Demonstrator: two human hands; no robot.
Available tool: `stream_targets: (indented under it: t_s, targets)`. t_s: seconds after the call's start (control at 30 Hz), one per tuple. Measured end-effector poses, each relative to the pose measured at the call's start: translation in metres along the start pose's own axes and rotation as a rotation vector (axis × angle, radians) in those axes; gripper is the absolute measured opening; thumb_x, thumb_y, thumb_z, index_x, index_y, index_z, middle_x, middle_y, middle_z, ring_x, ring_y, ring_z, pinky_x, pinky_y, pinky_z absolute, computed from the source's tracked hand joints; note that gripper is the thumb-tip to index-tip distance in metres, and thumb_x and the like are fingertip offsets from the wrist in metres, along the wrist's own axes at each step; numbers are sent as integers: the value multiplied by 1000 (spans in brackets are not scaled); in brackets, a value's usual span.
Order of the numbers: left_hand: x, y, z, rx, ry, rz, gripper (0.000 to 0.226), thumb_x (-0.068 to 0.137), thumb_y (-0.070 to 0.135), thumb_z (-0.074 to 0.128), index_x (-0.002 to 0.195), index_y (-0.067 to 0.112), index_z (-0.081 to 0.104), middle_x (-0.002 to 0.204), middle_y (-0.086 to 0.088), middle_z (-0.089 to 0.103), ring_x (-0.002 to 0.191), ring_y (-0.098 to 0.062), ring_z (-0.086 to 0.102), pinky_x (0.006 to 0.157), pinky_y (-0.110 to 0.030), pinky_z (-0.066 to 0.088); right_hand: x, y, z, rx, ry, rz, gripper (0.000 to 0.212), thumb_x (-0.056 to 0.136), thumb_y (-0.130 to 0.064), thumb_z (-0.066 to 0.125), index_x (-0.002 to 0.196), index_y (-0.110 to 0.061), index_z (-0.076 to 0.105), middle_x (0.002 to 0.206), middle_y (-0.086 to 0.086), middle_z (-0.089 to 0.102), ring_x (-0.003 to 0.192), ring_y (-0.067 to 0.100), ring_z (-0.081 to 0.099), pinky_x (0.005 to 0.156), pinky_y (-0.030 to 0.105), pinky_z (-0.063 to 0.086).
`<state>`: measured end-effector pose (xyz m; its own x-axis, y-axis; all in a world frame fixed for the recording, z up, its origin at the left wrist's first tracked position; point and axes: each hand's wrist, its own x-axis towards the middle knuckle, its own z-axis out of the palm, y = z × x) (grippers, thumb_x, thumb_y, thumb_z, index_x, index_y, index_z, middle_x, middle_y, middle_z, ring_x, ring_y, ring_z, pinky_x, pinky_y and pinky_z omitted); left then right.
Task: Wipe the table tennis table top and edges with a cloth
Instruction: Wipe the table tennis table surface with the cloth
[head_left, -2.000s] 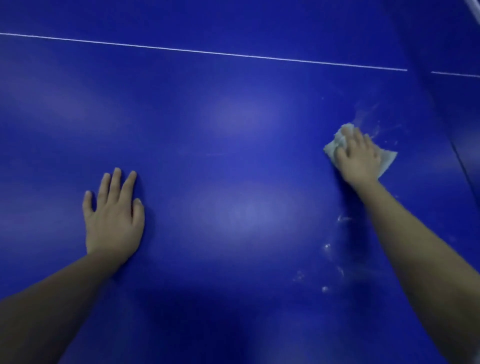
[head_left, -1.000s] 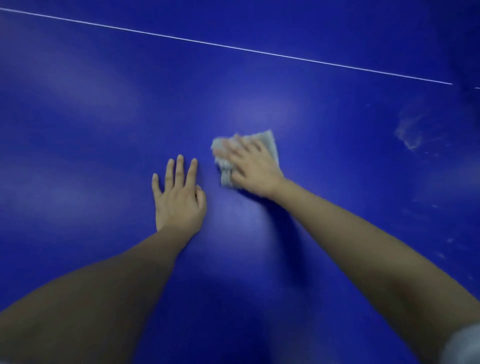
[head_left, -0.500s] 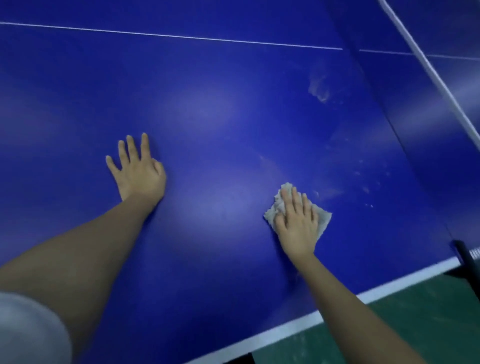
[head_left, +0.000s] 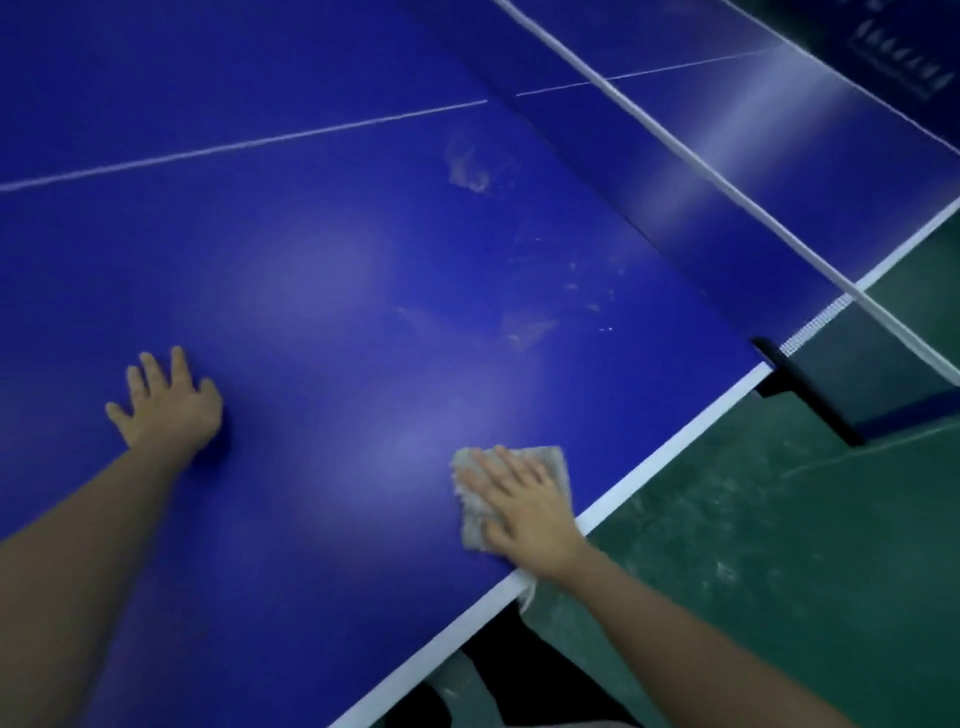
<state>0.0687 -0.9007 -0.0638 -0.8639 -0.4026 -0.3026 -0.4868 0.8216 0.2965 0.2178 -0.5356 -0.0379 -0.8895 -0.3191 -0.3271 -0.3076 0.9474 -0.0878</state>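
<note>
The blue table tennis table fills most of the view, with a white line along its near side edge. My right hand presses flat on a grey crumpled cloth close to that white edge, fingers straight. A corner of the cloth hangs over the edge by my wrist. My left hand lies flat on the blue top to the left, fingers spread, holding nothing. Whitish smears and another smear mark the top beyond the cloth.
The net with its white top band runs across the upper right, held by a black clamp post at the table's edge. Green floor lies to the right below the table. A thin white centre line crosses the top.
My right hand has slid the cloth back toward me, down to the white side edge. The view has swung right, bringing net and floor further in. My left hand stays flat.
</note>
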Motion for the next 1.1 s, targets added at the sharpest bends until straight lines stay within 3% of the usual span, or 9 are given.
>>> stream_targets:
  t_s: [0.1,0.23,0.33,0.5,0.6,0.7,0.87,0.97,1.1]
  targets:
    - [-47,11,0,-114,103,32,53,98,24,36,147,8,24,153,-19,19,141,-32,17,111,-56,13,2,48,3,77,81,293,64,94,-35,39,150,-37,8,159,-10,4,147,16,3,116,33,2]
    - [-120,41,32,-54,52,176,53,97,22,41,146,7,26,155,-16,16,144,-28,10,112,-51,11,7,61,-1,136,190,479,58,95,-35,37,150,-30,19,158,-5,17,146,20,14,114,33,1]
    - [-124,79,44,-93,8,101,55,99,27,36,148,11,19,157,-12,8,145,-25,2,114,-48,5,5,30,4,131,181,293,58,82,-35,38,137,-19,50,140,6,51,126,30,50,104,39,22]
    - [-104,161,60,-114,-1,131,54,100,29,32,149,15,15,158,-9,5,145,-22,0,115,-46,4,19,43,8,6,97,-360,64,73,-44,48,136,-34,48,143,-9,47,132,19,45,105,40,31]
    - [-92,207,75,-77,6,131,52,101,29,29,149,18,16,158,-7,5,145,-21,1,115,-47,3,53,88,-10,-19,56,-535,61,73,-46,45,134,-38,49,142,-11,48,129,16,47,106,37,39]
    - [-85,232,90,-16,57,97,51,100,27,30,149,20,18,158,-5,6,145,-21,1,115,-47,3,118,142,-41,-16,114,-501,58,80,-43,42,135,-30,51,134,-5,56,119,20,55,100,37,44]
    - [-90,227,105,126,151,109,50,99,28,24,148,25,12,157,-1,9,145,-18,5,116,-42,3,249,225,-90,-38,178,-105,57,95,-41,30,150,-27,20,156,1,23,143,23,20,113,38,14]
    - [-90,226,105,130,183,106,56,93,31,18,148,23,20,156,0,12,145,-17,9,116,-40,3,282,229,-98,136,245,58,55,95,-38,34,148,-27,26,157,-1,21,144,24,16,114,39,6]
    - [-90,224,108,88,213,73,57,91,30,22,147,20,24,156,-5,14,145,-18,11,117,-39,4,211,181,-65,54,229,-235,57,87,-36,30,137,-14,46,137,15,50,126,35,47,106,44,28]
